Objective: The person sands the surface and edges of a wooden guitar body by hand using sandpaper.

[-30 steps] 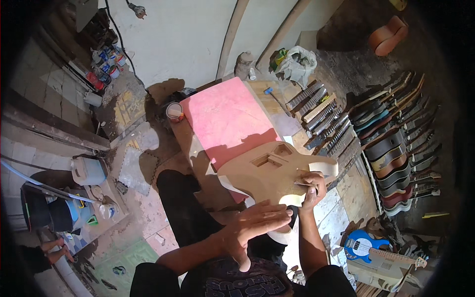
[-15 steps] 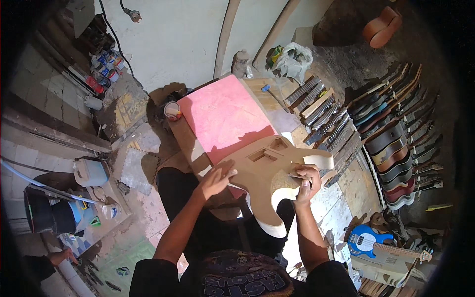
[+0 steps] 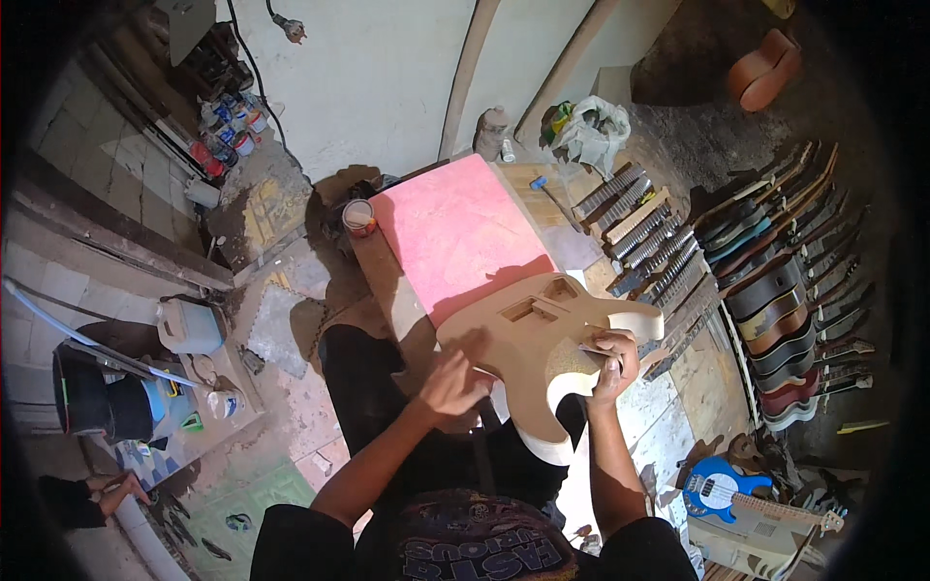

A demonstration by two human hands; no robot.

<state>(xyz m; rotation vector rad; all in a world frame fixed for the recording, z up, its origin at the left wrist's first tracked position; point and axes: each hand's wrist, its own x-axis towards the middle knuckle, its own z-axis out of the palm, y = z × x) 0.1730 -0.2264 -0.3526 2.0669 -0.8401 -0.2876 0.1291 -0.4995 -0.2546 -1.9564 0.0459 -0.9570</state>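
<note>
An unpainted, pale tan electric guitar body (image 3: 523, 344) with routed cavities lies tilted above my lap, its far end over the pink board (image 3: 465, 232). My right hand (image 3: 612, 368) grips it beside the horn on the right, fingers curled over the edge and thumb pressed against it. At the near left edge of the body is my left hand (image 3: 450, 387). Its fingers stretch toward the wood, partly smeared by motion, with the thumb apart; I see nothing held in it.
An open can (image 3: 359, 218) stands left of the board. A small blue-headed hammer (image 3: 542, 184) and several guitar necks (image 3: 644, 228) lie to the right. Finished guitars (image 3: 780, 329) stand in a row beyond. A blue bass (image 3: 722, 489) rests lower right. Another person's hands (image 3: 116, 489) show at lower left.
My left hand has drawn back from the top face toward the body's near left edge. My right hand keeps its grip. The whole view has shifted slightly.
</note>
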